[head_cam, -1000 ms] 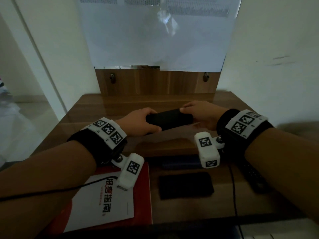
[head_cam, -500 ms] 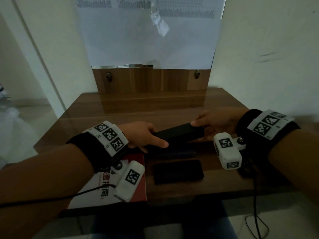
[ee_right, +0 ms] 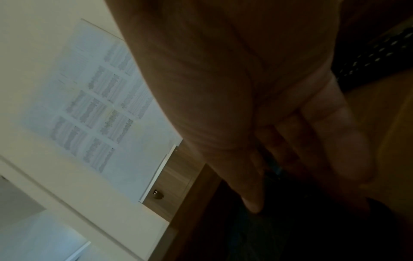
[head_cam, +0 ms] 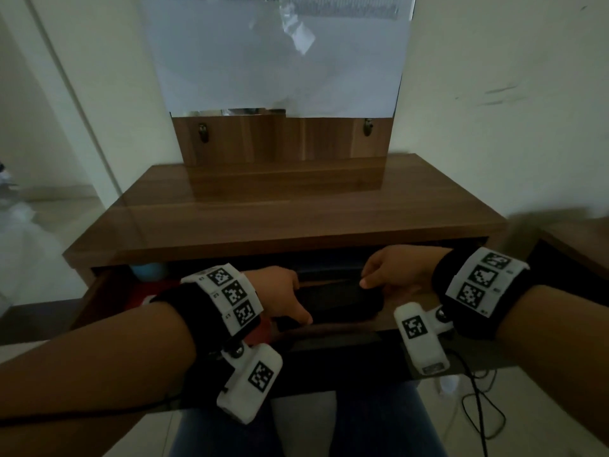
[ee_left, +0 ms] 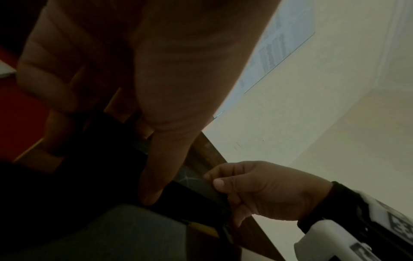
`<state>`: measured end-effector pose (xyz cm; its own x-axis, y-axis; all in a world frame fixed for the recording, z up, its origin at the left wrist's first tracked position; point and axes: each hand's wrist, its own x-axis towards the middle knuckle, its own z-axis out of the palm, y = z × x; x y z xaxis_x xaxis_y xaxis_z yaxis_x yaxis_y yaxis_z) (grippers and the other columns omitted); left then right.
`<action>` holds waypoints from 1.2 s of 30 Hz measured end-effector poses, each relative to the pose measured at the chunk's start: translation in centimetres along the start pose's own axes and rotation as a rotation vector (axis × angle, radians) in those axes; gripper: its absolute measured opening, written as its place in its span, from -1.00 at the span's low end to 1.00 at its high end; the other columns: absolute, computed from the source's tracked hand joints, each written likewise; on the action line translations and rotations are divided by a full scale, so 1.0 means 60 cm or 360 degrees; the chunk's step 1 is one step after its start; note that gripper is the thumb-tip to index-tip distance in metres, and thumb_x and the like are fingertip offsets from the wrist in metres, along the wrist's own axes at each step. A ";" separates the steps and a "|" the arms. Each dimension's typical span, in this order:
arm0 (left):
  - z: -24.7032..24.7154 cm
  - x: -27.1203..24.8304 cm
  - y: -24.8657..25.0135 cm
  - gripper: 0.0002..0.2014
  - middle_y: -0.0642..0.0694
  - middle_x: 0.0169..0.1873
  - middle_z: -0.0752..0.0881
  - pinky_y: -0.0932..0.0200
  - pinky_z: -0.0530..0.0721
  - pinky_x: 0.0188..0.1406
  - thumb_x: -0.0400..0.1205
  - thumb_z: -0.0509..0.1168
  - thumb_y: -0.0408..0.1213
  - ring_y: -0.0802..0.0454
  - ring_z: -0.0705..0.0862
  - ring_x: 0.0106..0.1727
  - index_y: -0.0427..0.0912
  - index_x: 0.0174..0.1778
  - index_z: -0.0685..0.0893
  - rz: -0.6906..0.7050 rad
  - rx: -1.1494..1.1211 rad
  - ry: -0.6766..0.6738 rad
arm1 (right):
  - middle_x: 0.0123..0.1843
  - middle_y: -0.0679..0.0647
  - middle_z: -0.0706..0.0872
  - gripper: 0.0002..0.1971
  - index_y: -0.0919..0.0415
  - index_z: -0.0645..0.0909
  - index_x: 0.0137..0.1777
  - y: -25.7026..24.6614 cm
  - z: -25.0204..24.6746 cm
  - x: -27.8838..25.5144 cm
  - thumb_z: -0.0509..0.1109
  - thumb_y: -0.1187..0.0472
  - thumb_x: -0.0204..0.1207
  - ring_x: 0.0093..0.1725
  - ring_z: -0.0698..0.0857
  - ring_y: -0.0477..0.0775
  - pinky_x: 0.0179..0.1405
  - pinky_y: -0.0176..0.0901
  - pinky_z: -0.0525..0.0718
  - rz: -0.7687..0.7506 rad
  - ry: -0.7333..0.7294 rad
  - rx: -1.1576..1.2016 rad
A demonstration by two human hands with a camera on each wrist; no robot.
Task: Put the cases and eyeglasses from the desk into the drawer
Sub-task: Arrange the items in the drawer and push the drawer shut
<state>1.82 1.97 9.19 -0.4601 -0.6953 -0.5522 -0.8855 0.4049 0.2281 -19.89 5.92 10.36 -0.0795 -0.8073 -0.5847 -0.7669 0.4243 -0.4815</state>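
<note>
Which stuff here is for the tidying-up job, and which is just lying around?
For the job:
black case, held at its ends by the left hand and the right hand
open drawer
desk

Just lying around:
red booklet
blue thing at the drawer's back
paper sheet
cable

I see my left hand (ee_left: 138, 74) close up, thumb tip on a dark case (ee_left: 196, 192) | my right hand (ee_left: 266, 192) pinching its far end | red patch (ee_left: 20, 113) at left
</note>
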 end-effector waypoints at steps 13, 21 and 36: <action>0.037 0.020 0.004 -0.40 -0.14 0.38 0.65 0.03 0.61 0.33 0.58 0.36 0.10 -0.12 0.63 0.34 -0.18 0.46 0.58 -0.0008 0.0201 -0.0041 | 0.29 0.26 0.69 -0.64 0.25 0.64 0.28 0.026 0.052 0.004 0.35 0.10 0.55 0.12 0.72 0.19 0.05 0.00 0.73 -0.0033 0.0009 -0.0387; 0.055 0.024 0.005 -0.48 -0.13 0.43 0.60 0.12 0.53 0.31 0.67 0.27 0.04 -0.09 0.58 0.39 -0.15 0.50 0.55 0.0013 0.0287 -0.0064 | -0.03 0.04 0.63 -0.64 0.23 0.65 0.25 0.019 0.069 0.003 0.31 0.05 0.56 -0.14 0.58 0.00 -0.41 -0.36 0.45 -0.0067 0.0055 -0.0639; 0.035 -0.012 0.005 -0.47 -0.02 0.20 0.68 0.12 0.63 0.22 0.58 0.26 0.25 0.01 0.65 0.22 -0.03 0.31 0.64 0.0143 -0.0157 0.0110 | 0.04 0.02 0.63 -0.60 0.08 0.59 0.20 -0.014 0.056 -0.015 0.33 -0.16 0.49 -0.03 0.62 0.02 -0.19 -0.21 0.59 -0.0207 0.0102 -0.0377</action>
<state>2.00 3.83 7.97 -0.5380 -0.6996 -0.4701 -0.8411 0.4091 0.3538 -17.04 7.66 9.09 -0.0051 -0.8762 -0.4819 -0.9002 0.2139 -0.3794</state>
